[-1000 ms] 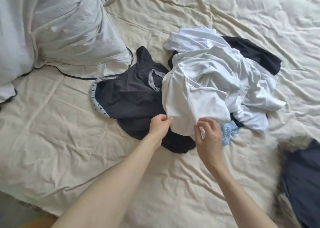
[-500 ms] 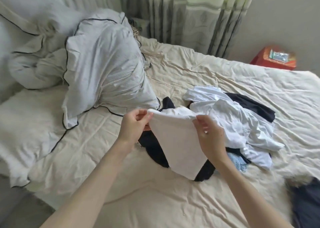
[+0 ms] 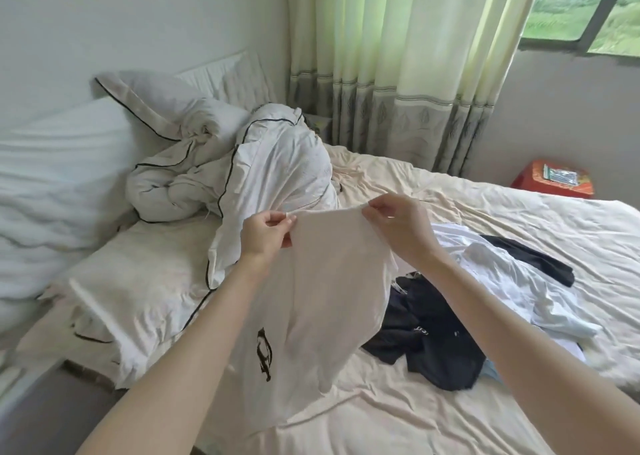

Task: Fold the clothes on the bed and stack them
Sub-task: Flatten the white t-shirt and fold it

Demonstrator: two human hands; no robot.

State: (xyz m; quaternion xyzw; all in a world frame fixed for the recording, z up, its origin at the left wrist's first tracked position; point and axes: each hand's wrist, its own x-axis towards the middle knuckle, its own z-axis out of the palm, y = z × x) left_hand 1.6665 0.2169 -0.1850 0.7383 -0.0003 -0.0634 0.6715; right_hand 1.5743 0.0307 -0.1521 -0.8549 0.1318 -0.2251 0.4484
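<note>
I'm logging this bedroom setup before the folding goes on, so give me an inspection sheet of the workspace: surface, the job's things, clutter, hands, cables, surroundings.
Surface: bed with a wrinkled cream sheet.
Job's things: white T-shirt held up by its top edge, dark print low on its left side; unfolded pile beside it, with a black garment, white garments and another black piece.
Clutter: bunched white duvet with black piping; pillows at the head.
Hands: left hand and right hand each pinch a top corner of the T-shirt.
Cables: nothing seen.
Surroundings: pale green curtain, window, red stool beyond the bed with a packet on it.
</note>
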